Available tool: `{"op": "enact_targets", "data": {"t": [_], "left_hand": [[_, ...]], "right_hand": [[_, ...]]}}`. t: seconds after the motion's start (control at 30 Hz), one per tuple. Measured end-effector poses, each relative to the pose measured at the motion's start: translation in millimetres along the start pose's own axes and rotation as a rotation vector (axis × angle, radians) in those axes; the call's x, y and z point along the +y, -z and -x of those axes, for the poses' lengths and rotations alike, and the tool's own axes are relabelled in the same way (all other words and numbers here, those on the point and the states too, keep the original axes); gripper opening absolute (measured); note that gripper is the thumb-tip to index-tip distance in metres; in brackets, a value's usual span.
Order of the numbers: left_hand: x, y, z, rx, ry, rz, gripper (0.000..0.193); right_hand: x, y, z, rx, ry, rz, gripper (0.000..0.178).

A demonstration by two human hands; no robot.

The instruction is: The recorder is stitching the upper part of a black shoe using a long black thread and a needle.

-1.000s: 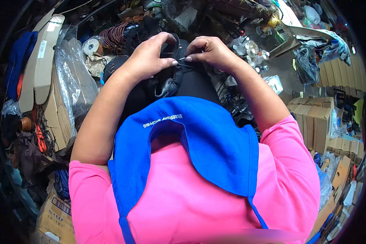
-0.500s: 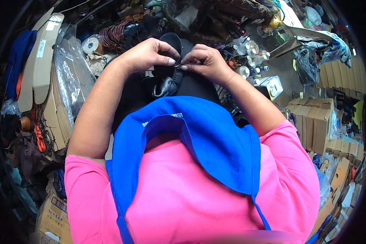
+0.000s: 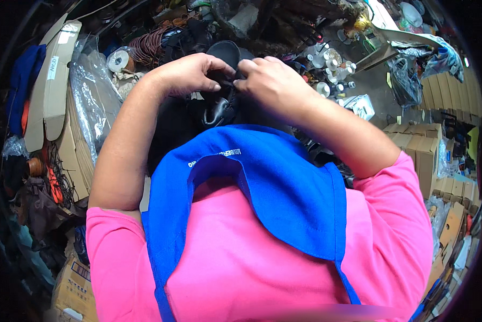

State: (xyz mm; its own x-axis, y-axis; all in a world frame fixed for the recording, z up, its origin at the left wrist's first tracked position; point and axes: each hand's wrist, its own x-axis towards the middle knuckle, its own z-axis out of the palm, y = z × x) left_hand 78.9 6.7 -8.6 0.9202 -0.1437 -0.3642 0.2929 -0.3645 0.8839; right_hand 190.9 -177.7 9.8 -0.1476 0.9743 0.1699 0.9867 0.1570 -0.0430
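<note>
Over my lap is a black leather sandal (image 3: 223,52), its smooth oval end pointing away from me and a shiny, stitched part (image 3: 217,111) nearer my body. My left hand (image 3: 198,74) comes at it from the left, with thumb and fingers curled round its edge. From the right, my right hand (image 3: 270,80) pinches a thin strap between thumb and bent forefinger, close to the left fingertips. The fingers and dark leather cover most of the strap there. A blue apron (image 3: 284,198) hangs over my pink shirt.
Beyond my right hand stand several white bottles (image 3: 332,70) on the floor. Cardboard boxes (image 3: 418,150) are stacked at the right. To the left are plastic-wrapped cardboard (image 3: 93,91) and a spool (image 3: 119,60); coiled reddish cord (image 3: 146,48) lies at the back.
My right hand has turned over, back of the hand upward, and its forearm has swung outward. The left hand stays at the sandal, its fingers shifted slightly.
</note>
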Motion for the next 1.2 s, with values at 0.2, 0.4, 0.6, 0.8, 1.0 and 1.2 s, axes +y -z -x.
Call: {"op": "enact_targets", "data": {"t": [0.2, 0.4, 0.6, 0.8, 1.0, 1.2], "left_hand": [[11.8, -4.2, -8.3, 0.274, 0.002, -0.171, 0.04], [-5.5, -15.7, -2.5, 0.641, -0.241, -0.431, 0.05], [-3.1, -35.9, 19.0, 0.813, -0.097, -0.476, 0.033], [-25.3, -44.5, 31.7, 0.59, -0.155, -0.406, 0.02], [-27.0, -17.7, 59.5, 0.757, -0.052, -0.573, 0.015], [-35.9, -8.5, 69.7, 0.827, -0.331, 1.184, 0.043]], "right_hand": [[4.8, -2.3, -20.2, -0.234, -0.076, -0.031, 0.016], [9.7, 8.3, -18.9, -0.232, -0.199, -0.319, 0.013], [32.5, -11.8, -8.3, -0.254, -0.42, -0.834, 0.022], [41.6, -27.3, 19.2, -0.137, -0.314, -0.849, 0.032], [46.8, -44.9, 26.1, 0.157, -0.434, -0.601, 0.025], [57.2, -68.8, 10.2, 0.792, -0.924, -1.949, 0.037]]}}
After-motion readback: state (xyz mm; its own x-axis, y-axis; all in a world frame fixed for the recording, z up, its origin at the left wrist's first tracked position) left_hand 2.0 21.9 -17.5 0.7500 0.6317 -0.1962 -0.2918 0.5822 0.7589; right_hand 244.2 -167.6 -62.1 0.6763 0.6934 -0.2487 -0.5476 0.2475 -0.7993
